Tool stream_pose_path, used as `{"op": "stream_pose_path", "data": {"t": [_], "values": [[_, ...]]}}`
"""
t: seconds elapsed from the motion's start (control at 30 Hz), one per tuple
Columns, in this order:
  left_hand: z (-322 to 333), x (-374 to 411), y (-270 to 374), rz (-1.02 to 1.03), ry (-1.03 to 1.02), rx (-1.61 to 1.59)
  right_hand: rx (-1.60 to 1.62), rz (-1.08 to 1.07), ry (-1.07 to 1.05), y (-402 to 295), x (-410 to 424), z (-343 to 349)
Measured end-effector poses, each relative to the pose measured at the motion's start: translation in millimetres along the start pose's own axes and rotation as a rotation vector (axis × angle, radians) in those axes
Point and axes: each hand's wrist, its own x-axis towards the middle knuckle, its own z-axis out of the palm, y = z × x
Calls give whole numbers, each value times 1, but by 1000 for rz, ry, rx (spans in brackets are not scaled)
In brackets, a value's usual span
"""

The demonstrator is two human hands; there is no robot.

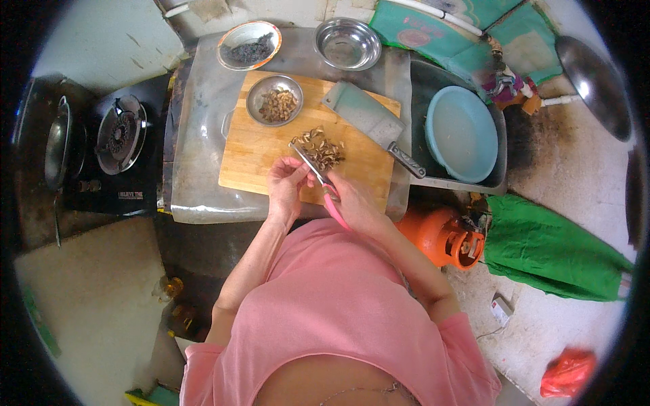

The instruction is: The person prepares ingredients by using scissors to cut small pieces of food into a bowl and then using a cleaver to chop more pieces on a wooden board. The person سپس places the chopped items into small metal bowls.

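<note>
My right hand (345,195) grips a pair of scissors (327,189) with pink handles, its metal blades pointing up and left over the wooden cutting board (244,162). Close to the blades, my left hand (289,177) has its thumb and fingers pinched together; whatever may be between them is too small to make out. Just beyond the scissors lies a pile of thin brown cut strips (325,149). A small metal bowl (274,100) with light brown pieces stands at the board's back left. Across the back right of the board rests a cleaver (365,114), its black handle past the board's edge.
Behind the board stand an orange-rimmed bowl (249,45) of dark food and a steel basin (347,44). At right, a blue plastic basin (462,134) sits in the sink (500,152). A gas stove (122,134) and wok (58,147) are left; an orange gas cylinder (431,233) stands below right.
</note>
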Motion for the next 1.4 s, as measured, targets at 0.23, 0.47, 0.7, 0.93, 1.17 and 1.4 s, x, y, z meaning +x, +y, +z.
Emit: {"op": "stream_pose_path", "data": {"t": [0.23, 0.47, 0.7, 0.93, 1.17, 1.4], "values": [[4, 5, -6, 48, 65, 225, 184, 61, 69, 18, -2, 15], [10, 44, 15, 607, 41, 1244, 188, 134, 202, 27, -2, -5], [20, 59, 5, 719, 31, 1558, 156, 187, 230, 37, -8, -10], [20, 50, 3, 709, 81, 1295, 58, 173, 242, 35, -15, -17], [15, 34, 6, 111, 74, 490, -92, 38, 173, 21, -3, -14], [13, 15, 1, -97, 6, 143, -185, 33, 166, -2, 8, -3]]}}
